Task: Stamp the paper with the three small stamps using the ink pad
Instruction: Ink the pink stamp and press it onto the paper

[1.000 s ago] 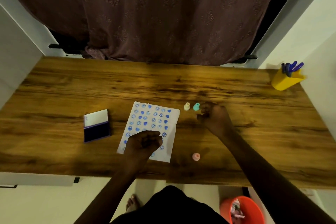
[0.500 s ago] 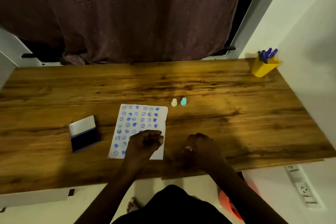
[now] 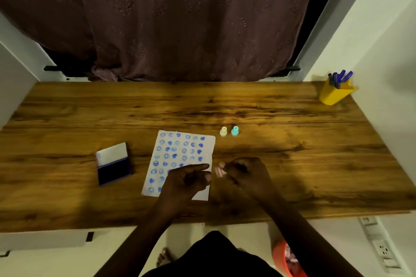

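Observation:
A white paper (image 3: pixel 193 148) covered in blue stamp marks lies on the wooden table (image 3: pixel 292 141). My left hand (image 3: pixel 186 181) rests on its lower part, fingers loosely curled, holding nothing. My right hand (image 3: pixel 245 172) hovers just right of the paper and pinches a small pink stamp (image 3: pixel 219 171) in its fingertips. A yellow stamp (image 3: pixel 223 131) and a teal stamp (image 3: pixel 234 131) stand side by side beyond the paper's top right corner. The open ink pad (image 3: pixel 113 163), dark blue with a white lid, sits left of the paper.
A yellow pen holder (image 3: pixel 335 92) with blue pens stands at the table's far right corner. A dark curtain (image 3: pixel 180 18) hangs behind the table. An orange bin (image 3: pixel 288 258) is on the floor at the lower right, below the table's near edge.
My right hand left the two far stamps, came to the near edge, picked up the pink stamp and carried it next to the paper. My left hand stayed on the paper.

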Demonstrator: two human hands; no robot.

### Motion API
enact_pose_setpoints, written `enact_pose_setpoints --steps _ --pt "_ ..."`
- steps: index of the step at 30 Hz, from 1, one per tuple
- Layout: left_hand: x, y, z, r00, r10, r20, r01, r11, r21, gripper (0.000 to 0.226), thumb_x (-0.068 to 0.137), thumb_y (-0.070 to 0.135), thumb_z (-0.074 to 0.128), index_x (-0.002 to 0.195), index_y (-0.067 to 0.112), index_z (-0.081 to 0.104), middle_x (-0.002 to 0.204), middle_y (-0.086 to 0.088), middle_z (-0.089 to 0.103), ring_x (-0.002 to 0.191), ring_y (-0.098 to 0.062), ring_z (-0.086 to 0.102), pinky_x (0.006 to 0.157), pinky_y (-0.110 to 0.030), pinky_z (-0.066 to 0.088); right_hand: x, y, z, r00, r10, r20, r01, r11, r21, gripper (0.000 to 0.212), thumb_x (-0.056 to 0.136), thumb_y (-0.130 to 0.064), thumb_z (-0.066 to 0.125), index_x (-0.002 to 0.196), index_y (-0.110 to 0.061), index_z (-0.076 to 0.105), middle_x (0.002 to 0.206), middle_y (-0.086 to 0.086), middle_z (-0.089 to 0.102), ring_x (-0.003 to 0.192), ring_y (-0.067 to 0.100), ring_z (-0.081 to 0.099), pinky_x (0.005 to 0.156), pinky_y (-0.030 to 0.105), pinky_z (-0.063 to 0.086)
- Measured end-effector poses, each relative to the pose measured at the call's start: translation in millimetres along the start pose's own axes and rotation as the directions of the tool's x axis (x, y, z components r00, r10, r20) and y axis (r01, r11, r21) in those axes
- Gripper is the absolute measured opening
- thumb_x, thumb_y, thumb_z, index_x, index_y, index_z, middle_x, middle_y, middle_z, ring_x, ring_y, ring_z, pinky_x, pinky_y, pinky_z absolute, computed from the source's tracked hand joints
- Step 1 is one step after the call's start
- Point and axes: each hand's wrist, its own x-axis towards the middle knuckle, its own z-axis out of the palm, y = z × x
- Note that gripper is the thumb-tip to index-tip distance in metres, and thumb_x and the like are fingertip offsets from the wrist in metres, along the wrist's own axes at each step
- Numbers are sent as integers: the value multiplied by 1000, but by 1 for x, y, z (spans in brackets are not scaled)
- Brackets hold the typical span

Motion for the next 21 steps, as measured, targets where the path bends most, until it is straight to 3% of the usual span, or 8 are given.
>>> enact_pose_setpoints --steps 3,6,9,12,15,18,21 --pt "-3 6 -4 999 38 -5 -38 998 -43 30 79 24 83 102 43 82 98 -3 84 94 -25 81 87 -43 64 -3 -19 8 995 51 81 -66 979 192 31 90 -44 73 83 -15 78 66 1 74 57 7 64 57 21 50" --pt "-4 7 -11 997 53 -59 -56 996 -64 38 83 10 81 97 45 82 95 2 85 90 -24 82 82 -38 66 -7 -31 16 987 60 146 -103 945 309 32 90 -45 74 91 -14 79 68 0 74 56 4 63 54 17 48" --pt "-5 4 -21 992 70 -102 -74 997 -35 34 83 5 82 100 35 82 97 8 84 90 -17 81 80 -35 67 -6 -39 26 979 83 188 -144 928 345 30 89 -45 74 95 -16 80 76 2 78 60 3 66 56 13 50" --pt "-9 2 -32 990 87 -109 -92 995 -34 30 84 4 82 108 22 81 102 11 83 93 -12 80 73 -23 64 -4 -43 35 980 47 193 -115 926 360 22 89 -39 76 97 -19 81 86 5 80 68 7 70 61 14 55" --pt "-11 0 -44 989 61 -135 -72 995 -76 27 85 10 81 112 17 80 105 2 84 93 -18 81 72 -28 65 -3 -47 44 974 -41 224 -55 912 407 9 89 -25 78 97 -25 82 92 2 81 77 8 74 67 17 59" --pt "-14 -2 -57 985 47 -166 -70 988 -136 25 86 15 79 111 13 81 102 -5 84 92 -25 81 75 -34 66 1 -51 53 967 -102 234 -4 910 415 20 85 -13 81 104 -20 82 104 -4 81 100 9 76 77 23 62" --pt "-20 -6 -75 974 18 -225 -58 983 -173 24 86 15 79 110 10 80 97 -9 84 89 -28 81 78 -37 67 8 -57 64 959 -140 247 37 924 380 23 84 -10 82 106 -17 81 105 -4 81 103 13 76 83 26 63"
